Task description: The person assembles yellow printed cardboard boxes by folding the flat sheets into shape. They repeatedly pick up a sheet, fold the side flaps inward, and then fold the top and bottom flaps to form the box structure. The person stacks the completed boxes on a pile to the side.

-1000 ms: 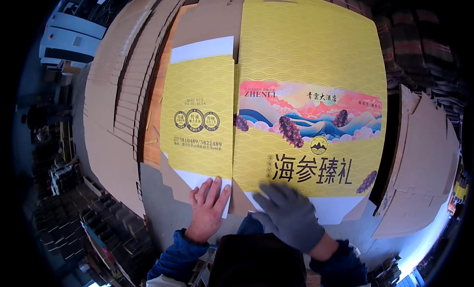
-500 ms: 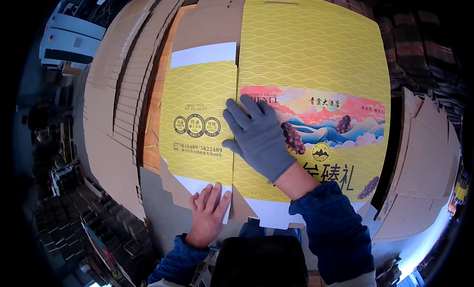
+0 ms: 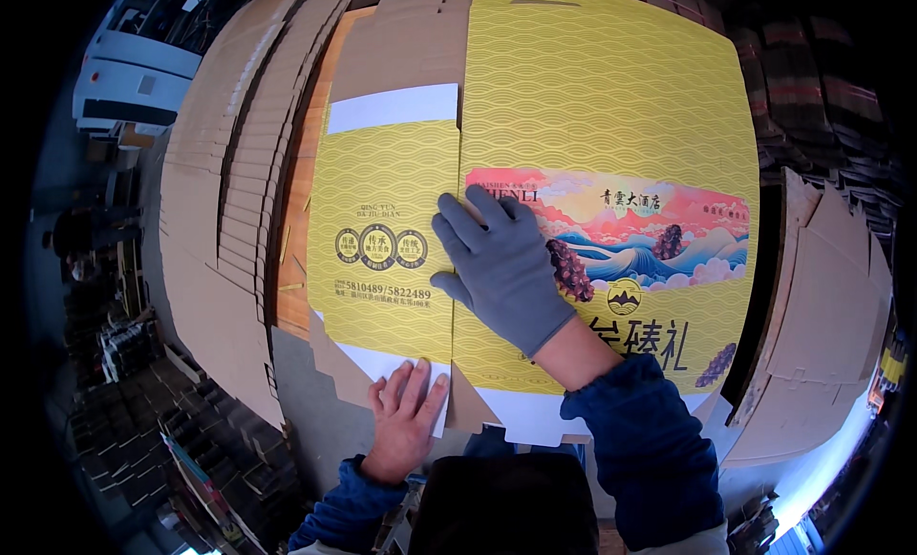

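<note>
Two yellow wave-patterned printed panels lie flat side by side on brown cardboard (image 3: 401, 39): a narrow one (image 3: 382, 173) with round dark emblems, and a wide one (image 3: 602, 96) with a pink and blue sea picture. My right hand (image 3: 506, 278), in a grey glove, lies with fingers spread across the line where the panels meet. Its fingertips reach onto the narrow panel, and its palm covers part of the wide one. My bare left hand (image 3: 401, 426) rests with fingers stretched on the white flap (image 3: 358, 358) at the narrow panel's near end. Neither hand grasps anything.
An overlapping row of brown cardboard sheets (image 3: 215, 211) lies to the left, beside an orange wooden surface (image 3: 294, 302). More cardboard (image 3: 812, 326) stands at the right. Dark bundled stacks (image 3: 812, 87) fill the far right. A white machine (image 3: 134, 77) is at the far left.
Both hands keep their places on the panels. The view has shifted very slightly; nothing is taken hold of or let go.
</note>
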`<state>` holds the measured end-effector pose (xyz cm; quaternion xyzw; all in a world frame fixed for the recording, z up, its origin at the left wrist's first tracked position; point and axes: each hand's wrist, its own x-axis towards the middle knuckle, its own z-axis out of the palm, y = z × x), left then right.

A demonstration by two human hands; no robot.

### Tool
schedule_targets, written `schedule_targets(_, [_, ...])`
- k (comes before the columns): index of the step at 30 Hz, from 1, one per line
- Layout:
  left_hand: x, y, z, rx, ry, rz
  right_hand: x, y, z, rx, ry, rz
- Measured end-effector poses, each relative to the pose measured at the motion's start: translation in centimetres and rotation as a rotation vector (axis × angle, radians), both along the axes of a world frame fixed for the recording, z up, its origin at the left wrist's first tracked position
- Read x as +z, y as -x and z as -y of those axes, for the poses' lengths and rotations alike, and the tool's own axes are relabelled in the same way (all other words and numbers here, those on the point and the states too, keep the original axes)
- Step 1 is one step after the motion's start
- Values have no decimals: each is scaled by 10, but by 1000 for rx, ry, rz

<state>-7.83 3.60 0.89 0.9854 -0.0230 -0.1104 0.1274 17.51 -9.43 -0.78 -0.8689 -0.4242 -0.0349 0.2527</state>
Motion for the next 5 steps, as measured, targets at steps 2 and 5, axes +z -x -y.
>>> schedule_targets(2, [0, 0, -1, -6, -3, 3, 0, -1, -1, -4, 8, -5])
schedule_targets(5, [4, 0, -2, -12, -3, -3, 0, -1, -1, -1, 29, -31])
